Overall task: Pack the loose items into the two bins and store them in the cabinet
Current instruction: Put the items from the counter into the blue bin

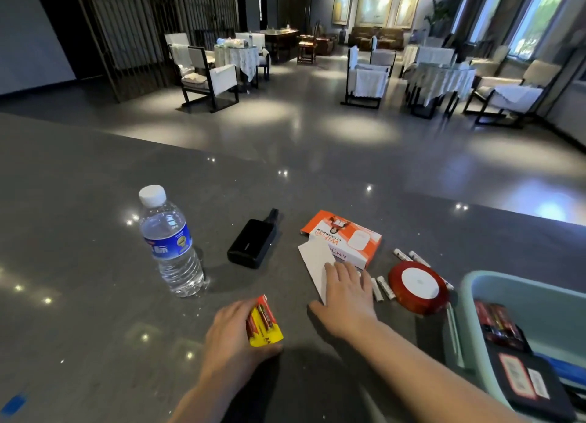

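Observation:
My left hand grips a yellow and red pack of AA batteries near the front of the grey counter. My right hand lies flat with spread fingers on a white paper, beside an orange and white box. Loose white batteries and a red ribbon spool lie to the right. A pale green bin at the right edge holds a battery pack and dark flat items. A black device lies in the middle.
A water bottle with a blue label stands upright at the left of the counter. Blue tape marks the near left corner. Beyond the counter's far edge is a hall with tables and chairs.

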Demonstrator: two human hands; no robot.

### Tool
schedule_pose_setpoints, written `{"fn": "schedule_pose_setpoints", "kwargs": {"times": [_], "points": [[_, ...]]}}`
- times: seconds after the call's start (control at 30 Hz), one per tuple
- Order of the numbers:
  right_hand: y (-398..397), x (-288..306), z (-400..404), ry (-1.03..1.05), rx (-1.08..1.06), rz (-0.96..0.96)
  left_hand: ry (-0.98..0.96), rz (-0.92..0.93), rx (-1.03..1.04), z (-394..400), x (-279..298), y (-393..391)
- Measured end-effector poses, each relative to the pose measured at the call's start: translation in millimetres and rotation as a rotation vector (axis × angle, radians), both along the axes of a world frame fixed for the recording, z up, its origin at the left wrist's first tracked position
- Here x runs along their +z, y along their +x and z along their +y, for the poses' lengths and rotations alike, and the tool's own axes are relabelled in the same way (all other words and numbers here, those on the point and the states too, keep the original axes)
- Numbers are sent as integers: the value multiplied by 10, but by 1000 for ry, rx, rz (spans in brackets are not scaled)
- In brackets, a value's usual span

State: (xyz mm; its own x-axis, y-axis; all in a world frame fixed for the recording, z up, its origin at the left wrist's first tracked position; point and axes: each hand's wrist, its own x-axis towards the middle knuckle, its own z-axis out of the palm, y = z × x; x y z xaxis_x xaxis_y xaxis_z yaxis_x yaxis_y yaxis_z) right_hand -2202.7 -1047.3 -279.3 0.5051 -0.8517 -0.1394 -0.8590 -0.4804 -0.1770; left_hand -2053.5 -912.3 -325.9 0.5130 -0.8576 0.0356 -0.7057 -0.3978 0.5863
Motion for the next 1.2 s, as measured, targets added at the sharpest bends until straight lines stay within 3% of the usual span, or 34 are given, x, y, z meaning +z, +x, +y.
{"fn": "schedule_pose_setpoints", "kwargs": {"times": [0.23, 0.5, 0.67, 0.83, 1.03, 1.2], "points": [[283, -246, -353, -63, -75, 268, 9, -79, -72, -91, 9, 123], [285, -238, -297, -41, -61, -31, -121, 11, -48, -171, -54, 106], [329, -191, -317, 169, -202, -2, -141, 59, -18, -124, -28, 62], [270, -174, -248, 139, -147, 45, -174, 112, -1, -81, 54, 34], [73, -9, -11, 287, -218, -257, -223, 164, 25, -61, 289, -67], [-423, 432, 229, 184, -263, -491, -264, 148, -79, -116, 529, -284]]}}
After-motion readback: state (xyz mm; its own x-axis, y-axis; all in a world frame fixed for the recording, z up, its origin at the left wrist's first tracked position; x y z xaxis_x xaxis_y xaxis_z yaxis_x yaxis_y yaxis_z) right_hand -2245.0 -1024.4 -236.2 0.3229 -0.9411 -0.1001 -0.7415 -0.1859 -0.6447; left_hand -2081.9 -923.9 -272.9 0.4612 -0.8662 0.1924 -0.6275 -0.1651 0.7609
